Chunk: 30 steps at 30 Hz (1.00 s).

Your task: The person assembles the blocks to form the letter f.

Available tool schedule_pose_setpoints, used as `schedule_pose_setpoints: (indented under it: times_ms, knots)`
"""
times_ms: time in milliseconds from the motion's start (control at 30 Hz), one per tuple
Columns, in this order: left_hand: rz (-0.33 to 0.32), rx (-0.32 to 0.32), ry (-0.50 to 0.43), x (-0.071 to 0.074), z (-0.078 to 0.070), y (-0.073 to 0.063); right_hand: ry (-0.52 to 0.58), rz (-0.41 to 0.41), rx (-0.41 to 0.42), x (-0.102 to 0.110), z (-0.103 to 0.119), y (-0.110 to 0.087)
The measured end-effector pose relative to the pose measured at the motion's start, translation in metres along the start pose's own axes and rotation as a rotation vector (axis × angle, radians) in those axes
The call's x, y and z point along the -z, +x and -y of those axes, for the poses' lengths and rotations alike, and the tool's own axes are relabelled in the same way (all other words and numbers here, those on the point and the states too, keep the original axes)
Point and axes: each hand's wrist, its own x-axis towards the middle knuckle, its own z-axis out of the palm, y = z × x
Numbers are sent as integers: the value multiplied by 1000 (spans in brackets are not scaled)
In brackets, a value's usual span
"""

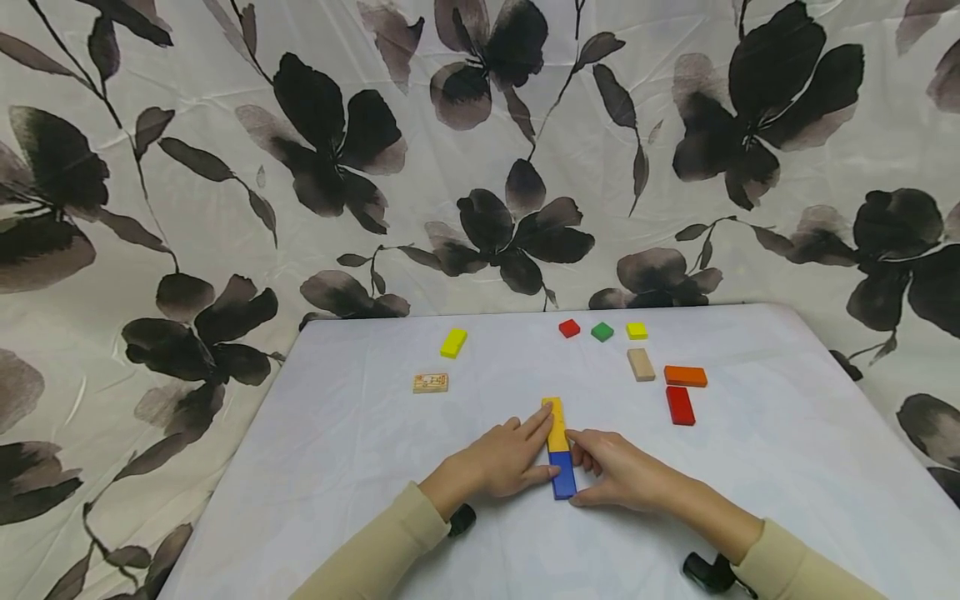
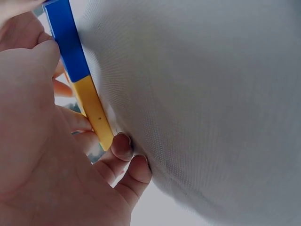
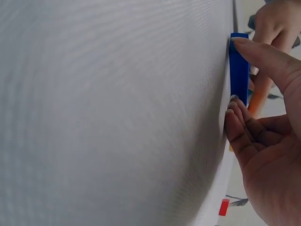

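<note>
So this looks like the lining-up step: a yellow block [image 1: 556,429] and a blue block [image 1: 562,479] sit end to end in one strip on the table [image 1: 337,450], yellow at the far end, blue near, and both hands are fussing over the edges. My take is the next move calls for light, even pressure from both sides, then lifting off without nudging the joint.

Pose-wise, the left hand [image 1: 510,458] comes in from the near left, index finger reaching up by the yellow's far end, thumb against the blue's left edge. The right hand [image 1: 626,475] mirrors it, index at the yellow's right side, thumb by the blue's near right corner, other fingers tucked in. Neither grip is really clamped on anything: thumb and index are spread apart on each, just touching the strip.
</note>
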Motion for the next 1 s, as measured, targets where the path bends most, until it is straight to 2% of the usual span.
schedule_pose_setpoints:
  times_ms: [233,467,633,800,1000]
  knots:
    - [-17,-18,22,1,0,0,3,11,3,2,0,-1]
    - [-14,-11,27,-1,1,1,8,29,-7,6,1,-4]
    - [-21,-14,29,-3,1,1,-43,25,-23,16,-1,-10]
    - [-20,-21,37,-1,0,0,-144,-27,-50,30,-6,-16]
    - [-25,-31,48,1,0,-1,-230,-131,-30,53,-17,-18]
